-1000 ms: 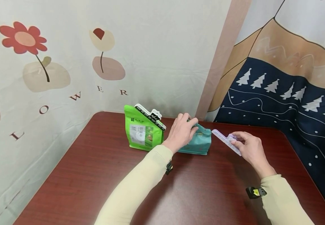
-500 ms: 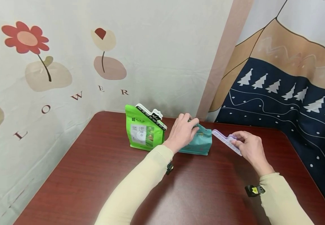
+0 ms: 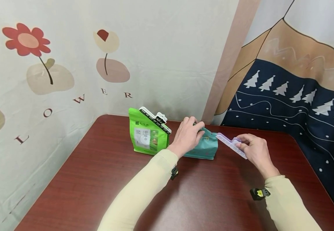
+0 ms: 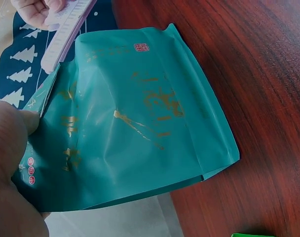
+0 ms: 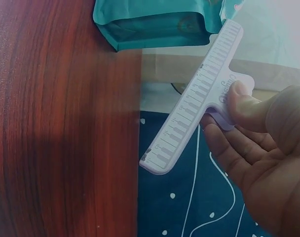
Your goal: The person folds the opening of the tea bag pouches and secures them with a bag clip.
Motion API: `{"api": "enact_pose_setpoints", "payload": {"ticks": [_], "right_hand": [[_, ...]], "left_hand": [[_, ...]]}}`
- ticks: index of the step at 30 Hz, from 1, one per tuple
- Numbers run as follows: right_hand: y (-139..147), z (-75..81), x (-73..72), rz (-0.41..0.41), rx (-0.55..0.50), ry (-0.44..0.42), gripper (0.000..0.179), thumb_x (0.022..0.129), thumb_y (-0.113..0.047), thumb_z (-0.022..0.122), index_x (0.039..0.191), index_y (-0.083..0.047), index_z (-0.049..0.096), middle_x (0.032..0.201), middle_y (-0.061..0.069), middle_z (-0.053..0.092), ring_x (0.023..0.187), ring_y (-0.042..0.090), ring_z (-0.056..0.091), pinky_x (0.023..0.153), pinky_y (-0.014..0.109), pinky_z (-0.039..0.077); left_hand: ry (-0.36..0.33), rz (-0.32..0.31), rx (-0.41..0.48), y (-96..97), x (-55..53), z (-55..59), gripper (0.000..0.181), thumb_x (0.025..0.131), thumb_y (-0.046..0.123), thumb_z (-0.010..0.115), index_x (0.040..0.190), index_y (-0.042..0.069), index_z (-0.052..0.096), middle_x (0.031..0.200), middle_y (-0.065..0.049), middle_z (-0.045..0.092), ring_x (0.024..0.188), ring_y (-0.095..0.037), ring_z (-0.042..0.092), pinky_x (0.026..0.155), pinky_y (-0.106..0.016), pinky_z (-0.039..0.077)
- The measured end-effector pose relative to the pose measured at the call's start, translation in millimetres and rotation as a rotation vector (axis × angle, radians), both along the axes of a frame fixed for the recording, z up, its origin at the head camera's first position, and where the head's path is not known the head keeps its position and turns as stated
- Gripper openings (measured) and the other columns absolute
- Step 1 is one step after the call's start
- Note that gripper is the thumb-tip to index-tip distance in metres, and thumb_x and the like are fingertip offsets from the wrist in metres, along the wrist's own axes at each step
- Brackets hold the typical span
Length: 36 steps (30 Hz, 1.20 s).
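A teal tea bag [image 4: 125, 118] with gold lettering stands on the table, its top folded over. My left hand [image 3: 185, 136] grips that folded top, thumb in front in the left wrist view. My right hand [image 3: 256, 152] pinches the handle of a lilac bag clip [image 5: 194, 98] printed with piano keys, thumb on one side and fingers on the other. The clip is held slanting, its far end right by the bag's top right corner; whether they touch I cannot tell. Left of the teal bag stands a bright green tea bag [image 3: 144, 134], its slanted top held in a white and black clip [image 3: 155, 120].
The dark red wooden table [image 3: 97, 179] reaches back to a pale curtain [image 3: 167, 57] with flower prints. At the right hangs a navy cloth [image 3: 285, 102] with white trees. My left forearm crosses in front of the green bag's lower right corner.
My right hand has shifted slightly left with the lilac clip, bringing its end closer to the teal bag. My left hand keeps its grip on the bag's top.
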State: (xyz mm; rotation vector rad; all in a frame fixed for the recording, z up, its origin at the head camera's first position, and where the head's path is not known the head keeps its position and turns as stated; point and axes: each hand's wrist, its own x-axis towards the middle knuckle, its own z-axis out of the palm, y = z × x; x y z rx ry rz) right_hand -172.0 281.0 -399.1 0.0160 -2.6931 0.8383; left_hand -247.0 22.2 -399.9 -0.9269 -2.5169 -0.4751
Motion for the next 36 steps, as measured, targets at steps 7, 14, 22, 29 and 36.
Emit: {"api": "enact_pose_setpoints", "payload": {"ticks": [7, 14, 22, 29, 36], "right_hand": [[-0.7, 1.4, -1.7, 0.009, 0.018, -0.010, 0.023, 0.091, -0.001, 0.075, 0.114, 0.002, 0.075, 0.109, 0.027, 0.073, 0.091, 0.039, 0.064, 0.074, 0.039, 0.051], [-0.7, 2.1, -4.0, 0.023, 0.032, -0.009, 0.021, 0.092, -0.003, 0.076, 0.113, -0.001, 0.077, 0.111, 0.025, 0.073, 0.092, 0.040, 0.063, 0.076, 0.042, 0.051], [-1.1, 2.2, -4.8, 0.035, 0.038, -0.011, 0.022, 0.092, -0.003, 0.075, 0.113, 0.000, 0.076, 0.113, 0.025, 0.072, 0.093, 0.039, 0.063, 0.077, 0.043, 0.051], [-3.3, 0.3, -6.2, 0.045, 0.040, 0.021, 0.021, 0.091, -0.001, 0.076, 0.112, 0.000, 0.077, 0.112, 0.025, 0.072, 0.091, 0.039, 0.064, 0.076, 0.042, 0.052], [-6.3, 0.4, -6.7, 0.041, 0.029, 0.003, 0.022, 0.092, -0.003, 0.075, 0.114, 0.000, 0.076, 0.113, 0.025, 0.072, 0.093, 0.040, 0.063, 0.077, 0.043, 0.052]], "left_hand": [[-0.048, 0.012, 0.008, 1.7, 0.1, 0.9, 0.011, 0.104, 0.029, 0.063, 0.108, 0.020, 0.068, 0.111, -0.005, 0.059, 0.098, -0.023, 0.049, 0.086, -0.034, 0.044], [-0.058, 0.037, 0.002, 3.5, 0.0, 0.7, 0.014, 0.102, 0.034, 0.064, 0.106, 0.021, 0.067, 0.110, -0.004, 0.057, 0.097, -0.023, 0.047, 0.087, -0.033, 0.044], [-0.069, 0.032, 0.006, 4.0, 0.6, 0.3, 0.024, 0.099, 0.044, 0.068, 0.106, 0.021, 0.065, 0.109, -0.003, 0.056, 0.098, -0.022, 0.046, 0.090, -0.034, 0.043], [-0.033, 0.045, 0.009, 6.0, -0.1, -1.4, 0.020, 0.100, 0.040, 0.069, 0.101, 0.020, 0.065, 0.106, -0.003, 0.056, 0.096, -0.023, 0.046, 0.088, -0.035, 0.043], [-0.007, 0.049, -0.001, 7.4, -1.1, -2.0, 0.018, 0.100, 0.038, 0.069, 0.099, 0.021, 0.064, 0.106, -0.003, 0.057, 0.095, -0.023, 0.047, 0.087, -0.035, 0.043]]}}
